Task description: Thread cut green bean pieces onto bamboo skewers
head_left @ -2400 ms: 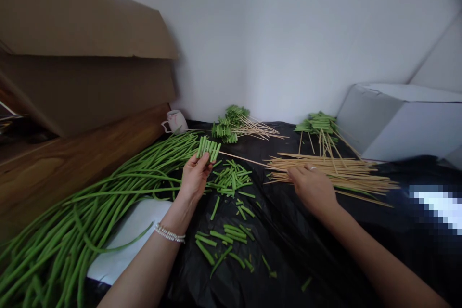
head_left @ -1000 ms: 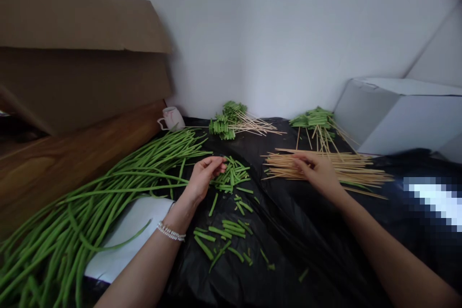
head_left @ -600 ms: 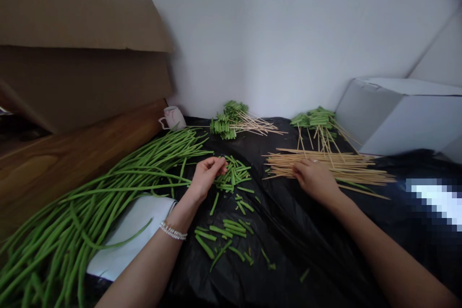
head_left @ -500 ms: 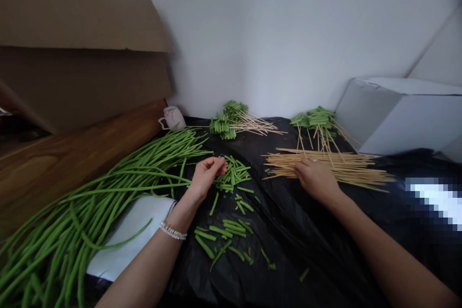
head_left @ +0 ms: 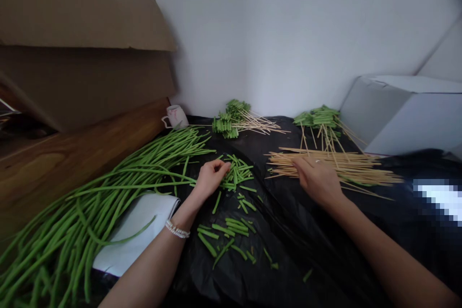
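My left hand (head_left: 210, 178) is closed, thumb and fingertips pinched together, at the left edge of a heap of cut green bean pieces (head_left: 238, 172). Whatever lies between those fingertips is hidden. Over a bundle of thin bamboo skewers (head_left: 364, 166), my right hand (head_left: 320, 182) has its fingers closed on a skewer near the bundle's left part; the fingers partly cover it. More cut pieces (head_left: 234, 227) are scattered closer to me. Behind sit skewered bean pieces in two groups, one at centre (head_left: 224, 125) and one at right (head_left: 321, 116).
Long whole green beans (head_left: 119, 187) spread along the left, partly over a white sheet (head_left: 137, 226). Black plastic (head_left: 285, 250) covers the work surface. A mug (head_left: 177, 116) stands at the back left, beneath a cardboard box (head_left: 90, 72). A white box (head_left: 404, 110) is at right.
The whole view has shifted slightly. My right hand has moved a little over the skewers, and one skewer at the bundle's near right now sticks out. My left hand remains pinched beside the cut pieces.
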{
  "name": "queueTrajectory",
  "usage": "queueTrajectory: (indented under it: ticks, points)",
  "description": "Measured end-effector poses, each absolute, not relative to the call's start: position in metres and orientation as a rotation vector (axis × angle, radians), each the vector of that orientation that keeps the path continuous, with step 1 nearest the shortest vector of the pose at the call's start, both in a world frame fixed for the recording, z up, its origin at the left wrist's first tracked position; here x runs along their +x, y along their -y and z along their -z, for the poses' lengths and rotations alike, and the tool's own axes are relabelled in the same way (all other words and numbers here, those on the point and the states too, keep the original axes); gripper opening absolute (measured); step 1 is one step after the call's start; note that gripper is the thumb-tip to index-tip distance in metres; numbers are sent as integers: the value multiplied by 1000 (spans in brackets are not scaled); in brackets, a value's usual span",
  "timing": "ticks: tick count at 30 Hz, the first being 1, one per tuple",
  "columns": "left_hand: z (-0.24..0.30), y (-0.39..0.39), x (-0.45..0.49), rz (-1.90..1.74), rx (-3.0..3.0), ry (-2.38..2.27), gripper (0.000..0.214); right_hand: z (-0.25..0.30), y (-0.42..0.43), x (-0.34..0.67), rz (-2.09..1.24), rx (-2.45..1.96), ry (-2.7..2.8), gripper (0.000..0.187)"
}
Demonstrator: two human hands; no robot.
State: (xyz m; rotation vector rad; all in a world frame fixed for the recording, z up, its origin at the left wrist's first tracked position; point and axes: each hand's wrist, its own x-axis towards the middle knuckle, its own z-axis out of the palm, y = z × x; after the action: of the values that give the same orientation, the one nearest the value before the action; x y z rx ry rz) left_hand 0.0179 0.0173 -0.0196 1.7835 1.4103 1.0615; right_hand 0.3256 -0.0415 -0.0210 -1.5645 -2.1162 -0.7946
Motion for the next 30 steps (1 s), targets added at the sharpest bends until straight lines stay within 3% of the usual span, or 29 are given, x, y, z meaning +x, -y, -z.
queueTrajectory:
  ticks: [12,18,25,30]
  points:
    - [19,-4,24,-824,2464,-1567,35,25,59,298,707,-1289,2224,34]
    - [17,-4,22,-719,2533,-1738,5,23,59,295,750,-1222,2251,31]
    - [19,-7,16,-800,2498,-1792,33,25,57,297,740,-1283,2258,29]
    - [17,-5,19,-801,2520,-1705,27,28,57,298,648,-1302,2252,28]
